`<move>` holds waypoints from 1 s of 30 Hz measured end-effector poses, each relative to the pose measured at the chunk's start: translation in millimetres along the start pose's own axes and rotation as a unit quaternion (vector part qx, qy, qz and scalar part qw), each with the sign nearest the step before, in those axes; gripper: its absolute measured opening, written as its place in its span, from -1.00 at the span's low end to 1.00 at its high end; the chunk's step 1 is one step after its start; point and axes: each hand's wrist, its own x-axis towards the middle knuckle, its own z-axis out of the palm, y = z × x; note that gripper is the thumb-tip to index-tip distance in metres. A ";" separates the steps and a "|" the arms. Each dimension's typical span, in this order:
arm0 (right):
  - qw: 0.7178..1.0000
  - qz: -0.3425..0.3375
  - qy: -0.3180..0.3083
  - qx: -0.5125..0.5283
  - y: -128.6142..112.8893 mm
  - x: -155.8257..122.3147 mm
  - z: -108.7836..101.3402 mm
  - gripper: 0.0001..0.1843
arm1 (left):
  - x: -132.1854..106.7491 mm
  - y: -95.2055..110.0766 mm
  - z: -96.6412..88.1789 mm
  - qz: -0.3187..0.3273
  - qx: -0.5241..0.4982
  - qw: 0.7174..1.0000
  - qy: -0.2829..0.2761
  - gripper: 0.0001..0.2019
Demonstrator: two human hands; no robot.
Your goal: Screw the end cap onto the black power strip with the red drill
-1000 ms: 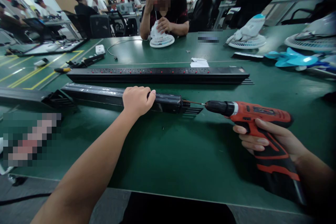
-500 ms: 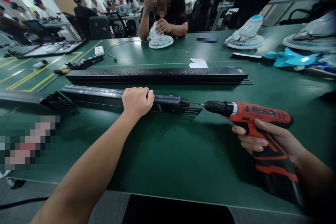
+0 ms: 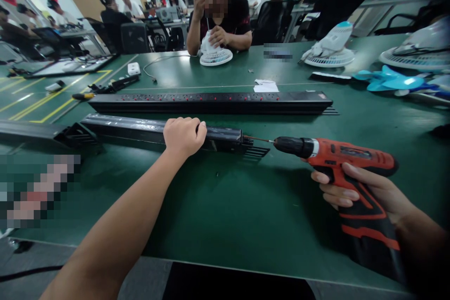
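Observation:
My left hand (image 3: 184, 137) is wrapped over a long black power strip housing (image 3: 140, 127) that lies across the near part of the table. In my right hand (image 3: 355, 187) is a red and black cordless drill (image 3: 351, 153), its trigger under my index finger. From the chuck a long thin bit (image 3: 258, 138) runs left to the right end of the housing; its tip is hidden there. A slotted black bracket (image 3: 258, 152) sticks out below that end. Behind lies a second black power strip (image 3: 211, 102) with red-dotted sockets.
The green table (image 3: 225, 215) carries a screwdriver (image 3: 83, 96), a white paper scrap (image 3: 266, 86) and blue fan blades (image 3: 390, 78). White fans (image 3: 330, 49) stand at the back right. Across the table a person (image 3: 221, 18) works on another fan (image 3: 216, 56). A further black bar (image 3: 28, 130) lies left.
The drill body has tilted slightly and its rear end has dropped a little. My left hand keeps its place on the housing.

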 end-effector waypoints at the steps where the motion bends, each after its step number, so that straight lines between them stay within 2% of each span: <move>1: 1.000 0.000 -0.003 -0.002 -0.4 0.2 -0.2 -0.63 | 0.1 -0.4 0.2 0.001 0.001 1.000 0.001 -0.52; 8: 1.000 0.001 -0.014 -0.003 -1.7 -0.8 1.4 -0.61 | 0.4 0.0 -1.8 0.009 0.002 1.000 -0.016 -0.49; 15: 1.000 0.003 0.008 -0.002 0.3 1.2 -4.8 -0.62 | 0.3 -0.3 -1.5 0.010 0.003 1.000 -0.009 -0.50; 21: 1.000 0.001 -0.013 -0.006 -2.7 0.3 -1.4 -0.62 | 1.0 -0.5 -2.7 0.004 -0.007 1.000 -0.019 -0.49; 30: 1.000 -0.001 -0.003 -0.003 -1.3 1.6 -3.7 -0.63 | 0.9 -3.3 -1.5 0.014 -0.006 1.000 -0.014 -0.50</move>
